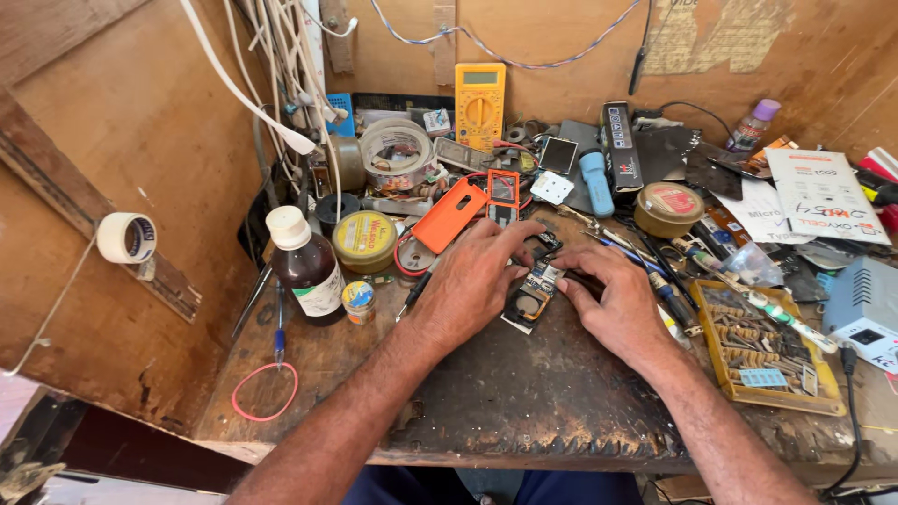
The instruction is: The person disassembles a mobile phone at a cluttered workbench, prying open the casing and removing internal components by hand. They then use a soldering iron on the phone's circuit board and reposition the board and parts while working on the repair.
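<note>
Head view, looking down on a worn wooden worktop (524, 393) crowded with repair clutter. Left hand (472, 281) lying palm down, fingers curled over the top edge of an opened phone (531, 297), pressing it against the worktop. Right hand (613, 295) just beside, fingers bent and closed on the phone's right side; whether a tool sits under those fingers cannot be told. Phone at the middle of the worktop, between both hands, its inner board and a round part exposed. Left of the hands: a brown bottle (307, 265) with a cream cap, upright, a yellow tin (365, 240) behind it, a small jar (357, 301) in front. An orange cover (450, 215) leaning just beyond the left hand. Farther back: a tape roll (397, 150), a yellow multimeter (480, 105) standing against the wall, a blue torch (596, 182), a round tin (668, 208). Right of the hands: a yellow tray (762, 351) of small parts, papers (823, 194) beyond it. A red band (265, 391) near the front left edge. Another tape roll (127, 238) hanging on the left wall.
</note>
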`<state>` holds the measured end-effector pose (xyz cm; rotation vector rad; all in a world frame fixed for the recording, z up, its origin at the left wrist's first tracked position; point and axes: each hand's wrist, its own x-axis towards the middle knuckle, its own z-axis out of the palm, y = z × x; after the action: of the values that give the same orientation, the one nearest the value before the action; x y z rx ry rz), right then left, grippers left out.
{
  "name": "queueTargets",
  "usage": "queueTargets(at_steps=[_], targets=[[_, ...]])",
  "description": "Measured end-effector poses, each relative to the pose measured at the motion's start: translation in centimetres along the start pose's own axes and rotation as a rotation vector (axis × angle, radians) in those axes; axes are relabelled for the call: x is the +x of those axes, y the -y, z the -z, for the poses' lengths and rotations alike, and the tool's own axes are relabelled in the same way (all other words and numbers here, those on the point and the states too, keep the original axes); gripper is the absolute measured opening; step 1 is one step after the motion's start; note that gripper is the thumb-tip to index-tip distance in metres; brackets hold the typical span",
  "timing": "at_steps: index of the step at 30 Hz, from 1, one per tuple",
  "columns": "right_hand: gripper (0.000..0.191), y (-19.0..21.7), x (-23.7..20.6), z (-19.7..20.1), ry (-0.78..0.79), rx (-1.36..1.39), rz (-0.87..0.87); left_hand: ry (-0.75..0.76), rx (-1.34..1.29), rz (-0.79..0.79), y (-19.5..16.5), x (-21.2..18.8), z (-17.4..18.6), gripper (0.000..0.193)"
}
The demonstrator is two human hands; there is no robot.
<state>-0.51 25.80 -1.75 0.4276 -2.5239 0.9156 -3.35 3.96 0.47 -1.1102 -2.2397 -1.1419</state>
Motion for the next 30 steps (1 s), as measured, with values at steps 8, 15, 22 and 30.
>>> queueTargets(at_steps=[8, 15, 22, 30], targets=[[0.02, -0.3, 0.3, 0.0, 0.008, -0.023, -0.012, 0.046, 0.041, 0.021, 1.1, -0.3, -0.9, 0.051], [0.018, -0.4, 0.1, -0.1, 0.034, -0.008, -0.068, 0.03, 0.028, 0.101, 1.4, -0.7, -1.0, 0.055], [0.017, -0.4, -0.1, -0.1, 0.024, -0.022, -0.04, 0.012, -0.079, 0.177, 1.3, -1.3, -1.0, 0.052], [0.018, -0.1, -0.1, -0.2, 0.034, -0.031, -0.063, 0.011, -0.239, 0.352, 1.7, -1.2, -1.1, 0.047]])
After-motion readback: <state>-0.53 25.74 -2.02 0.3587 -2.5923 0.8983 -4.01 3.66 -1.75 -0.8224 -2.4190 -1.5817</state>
